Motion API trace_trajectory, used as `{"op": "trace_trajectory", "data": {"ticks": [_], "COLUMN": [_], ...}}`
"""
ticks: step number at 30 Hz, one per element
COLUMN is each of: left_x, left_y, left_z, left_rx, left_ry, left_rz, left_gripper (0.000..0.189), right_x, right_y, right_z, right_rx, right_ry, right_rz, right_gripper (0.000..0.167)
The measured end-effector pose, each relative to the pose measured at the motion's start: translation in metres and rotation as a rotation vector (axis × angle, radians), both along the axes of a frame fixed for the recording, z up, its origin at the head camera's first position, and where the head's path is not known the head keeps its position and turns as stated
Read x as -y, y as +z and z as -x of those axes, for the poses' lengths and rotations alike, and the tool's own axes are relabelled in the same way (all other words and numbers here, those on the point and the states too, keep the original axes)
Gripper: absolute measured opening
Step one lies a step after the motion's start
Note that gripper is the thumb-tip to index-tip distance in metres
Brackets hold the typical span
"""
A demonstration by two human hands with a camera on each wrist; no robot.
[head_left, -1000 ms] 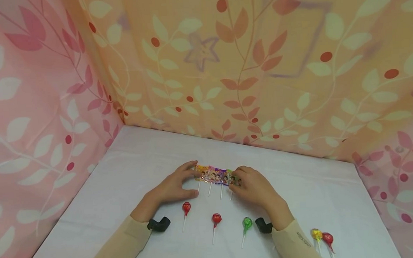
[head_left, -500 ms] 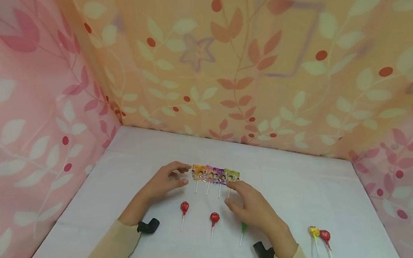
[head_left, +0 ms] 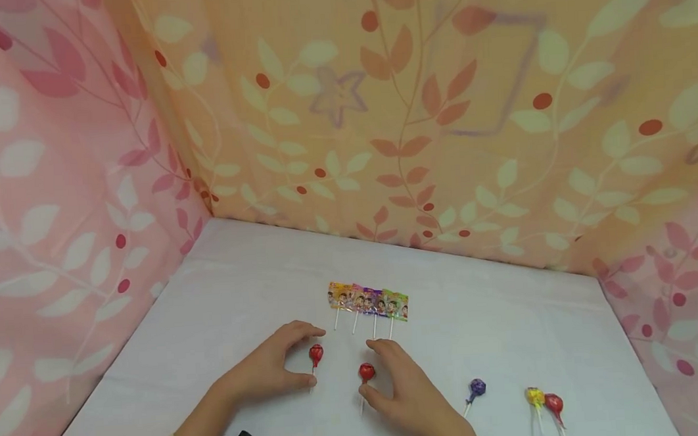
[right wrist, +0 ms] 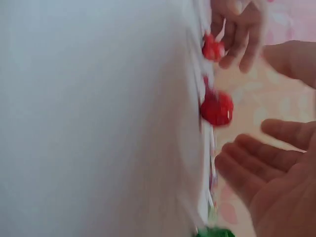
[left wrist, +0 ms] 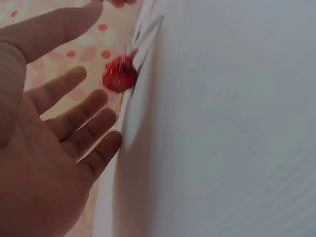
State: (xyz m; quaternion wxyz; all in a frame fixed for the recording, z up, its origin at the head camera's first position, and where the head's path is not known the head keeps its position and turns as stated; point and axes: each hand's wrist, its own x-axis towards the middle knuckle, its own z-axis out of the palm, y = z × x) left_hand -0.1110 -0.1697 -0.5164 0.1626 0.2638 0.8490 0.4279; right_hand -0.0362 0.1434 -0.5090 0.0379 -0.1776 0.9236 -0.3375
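Note:
My left hand (head_left: 268,367), fingers spread, is around a red ball lollipop (head_left: 316,355) on the white table. In the left wrist view, a gap shows between its fingers and the red lollipop (left wrist: 119,74). My right hand (head_left: 408,396) is beside a second red lollipop (head_left: 366,372), thumb and forefinger apart on either side of it. The right wrist view shows straight fingers and this lollipop (right wrist: 217,109) free of them. A green lollipop (right wrist: 216,232) shows at that view's bottom edge; in the head view my right hand hides it.
Several flat-wrapped lollipops (head_left: 368,300) lie in a row beyond the hands. To the right are a purple lollipop (head_left: 477,387), a yellow one (head_left: 535,396) and another red one (head_left: 553,403). Patterned cloth walls (head_left: 297,128) stand behind and at both sides.
Both hands have left the row of flat-wrapped lollipops and come nearer, to the two red lollipops. The purple lollipop has come into view as the right arm moved; the green one is now covered.

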Motion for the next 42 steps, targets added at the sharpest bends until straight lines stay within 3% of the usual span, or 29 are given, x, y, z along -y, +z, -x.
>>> {"op": "trace_trajectory", "data": {"ticks": [5, 11, 17, 28, 35, 42], "left_x": [0.0, 0.006, 0.007, 0.006, 0.008, 0.01], "left_y": [-0.011, -0.022, -0.022, -0.021, -0.024, -0.025], "left_z": [-0.014, -0.013, -0.013, -0.014, -0.01, -0.009], "left_rx": [-0.022, -0.042, -0.077, -0.112, -0.11, -0.089], "left_ry": [0.02, 0.015, -0.012, 0.01, 0.016, -0.003], "left_rz": [0.042, 0.046, 0.068, 0.062, 0.023, 0.002], "left_gripper": [0.09, 0.092, 0.092, 0.085, 0.082, 0.083], "right_x": [0.002, 0.0, 0.0, 0.002, 0.001, 0.002], "right_y": [-0.006, -0.012, -0.012, -0.015, -0.017, -0.017], "right_z": [-0.009, -0.014, -0.017, -0.014, -0.013, -0.014], "right_rx": [0.019, 0.014, -0.012, -0.041, -0.115, -0.112], "right_ry": [0.032, 0.035, 0.062, 0.079, 0.083, 0.083], "right_rz": [-0.069, -0.115, -0.144, -0.187, -0.184, -0.182], "right_gripper": [0.08, 0.089, 0.092, 0.081, 0.075, 0.076]}}
